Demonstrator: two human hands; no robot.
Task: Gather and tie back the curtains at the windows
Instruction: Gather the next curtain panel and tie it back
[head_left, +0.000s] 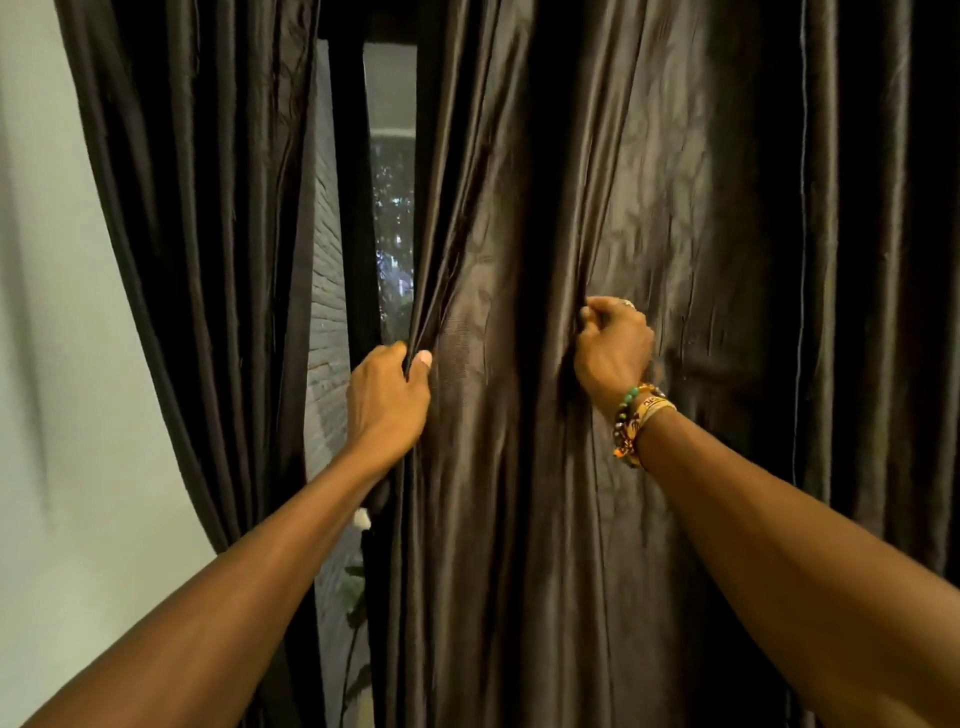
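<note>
A wide panel of dark, glossy curtain (675, 208) is seen hanging across most of the view, from the centre to the right edge, its fabric drawn into long vertical folds. Its left edge is gripped by the left hand (387, 395), the cloth being pinched between the thumb and the curled fingers, so that tight creases are pulled upward from that point. Further to the right, at a slightly higher level, a fold of the same panel is clutched by the right hand (613, 348), whose fingers are curled into the fabric; the two hands are held well apart, with a slack stretch of cloth between them. Beaded and woven bracelets (636, 421) are worn on the right wrist. A second dark curtain (208, 208) is hung to the left, beside a pale wall (62, 364). Between the two curtains a narrow gap is left, in which a dark window frame (348, 182) and a strip of window glass (392, 208) are exposed, with blurred foliage seen through the pane. A grey brick surface (327, 312) is visible just left of the frame, and a few green leaves (356, 592) are seen low in the gap.
</note>
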